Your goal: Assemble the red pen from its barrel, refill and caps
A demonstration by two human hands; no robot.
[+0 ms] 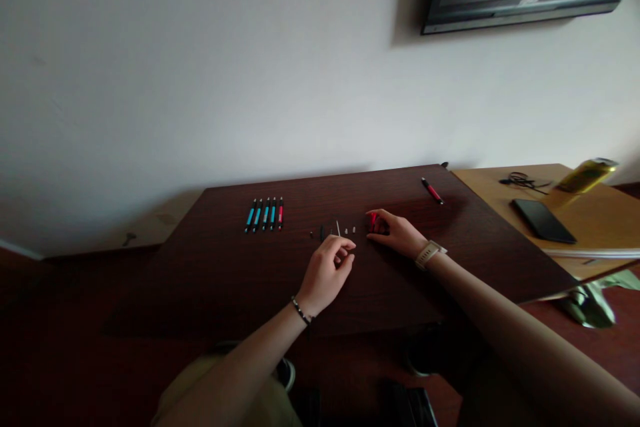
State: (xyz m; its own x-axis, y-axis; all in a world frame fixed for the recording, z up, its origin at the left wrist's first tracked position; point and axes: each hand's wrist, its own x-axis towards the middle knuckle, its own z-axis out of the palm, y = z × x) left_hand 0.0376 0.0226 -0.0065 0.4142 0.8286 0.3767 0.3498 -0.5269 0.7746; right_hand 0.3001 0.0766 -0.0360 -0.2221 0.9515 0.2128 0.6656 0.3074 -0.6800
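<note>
Far left at nine o'clock on the dark table (240,280): a row of five pens (265,214), four blue and one red, lying parallel with long axes toward twelve. Next, left hand (327,271), fingers curled and pinched on a thin pale refill (339,229) that sticks up toward twelve o'clock from the fingertips. Just beyond, at twelve, a scatter of small pen parts (333,232) in a line running nine to three. At two o'clock from the left hand, right hand (397,233) resting flat-ish, fingertips closed on a red pen barrel (373,221), long axis roughly twelve to six. Nearer to the parts: left hand. Farther right, a lone red pen (432,191), then a phone (543,220) on the lighter desk (490,183).
</note>
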